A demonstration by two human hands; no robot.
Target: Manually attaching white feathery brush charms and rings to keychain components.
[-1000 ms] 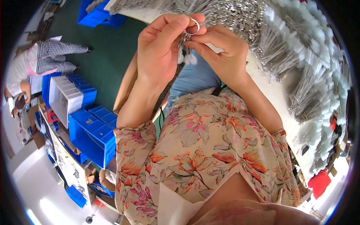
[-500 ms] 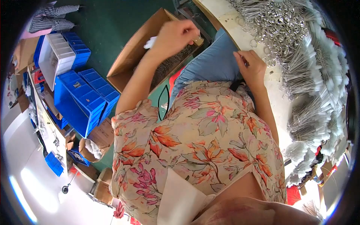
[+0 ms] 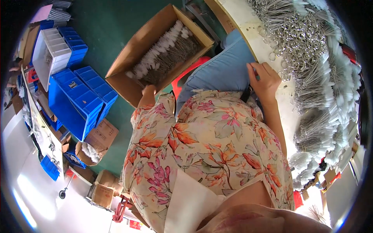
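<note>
My left hand (image 3: 149,91) reaches down to the near wall of an open cardboard box (image 3: 123,64) on the floor. The box holds several wire-handled brushes with white tufts (image 3: 167,52). Only the back of that hand shows, so its grip is hidden. My right hand (image 3: 265,79) rests on the edge of the white table (image 3: 243,23), fingers curled around a thin reddish stick (image 3: 256,73). Heaps of ring-ended wire brushes (image 3: 311,50) cover the table to the right of that hand.
Blue plastic bins (image 3: 77,97) and a white bin (image 3: 50,50) stand on the green floor to the left. Small cardboard boxes (image 3: 101,134) lie beside them, and a red stool (image 3: 186,73) shows under my blue-clad lap.
Both hands were together at the table holding ringed brushes. My left hand swung down and left to the floor box. My right hand dropped to the table edge.
</note>
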